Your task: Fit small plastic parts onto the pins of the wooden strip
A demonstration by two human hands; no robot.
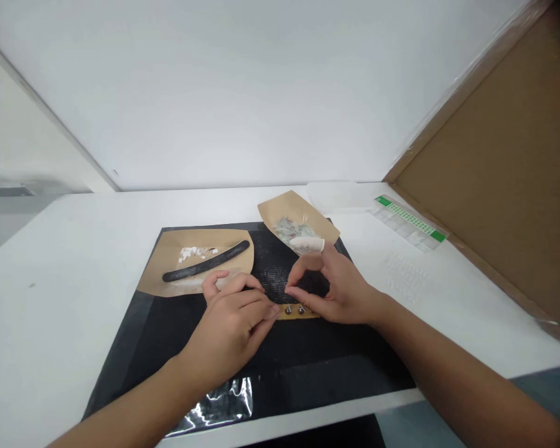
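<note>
A narrow yellow-gold strip (295,312) with small round metallic pieces on it lies on a black mat (308,354). My left hand (236,320) is closed, thumb and fingers pinching near the strip's left end; the fingers hide what lies there. Just above the strip, my right hand (336,283) brings its thumb and a finger together in a pinch. Anything between those fingertips is too small to make out. One raised finger of this hand wears a white finger cot (307,243), in front of a brown paper tray (292,202) holding thin translucent pieces (287,227).
Left on the mat, another brown paper tray (152,274) carries a black nail file (206,261) and small white bits (193,252). A clear case with a green label (410,219) and a clear sheet (406,274) lie right. A cardboard panel (504,155) borders the right side.
</note>
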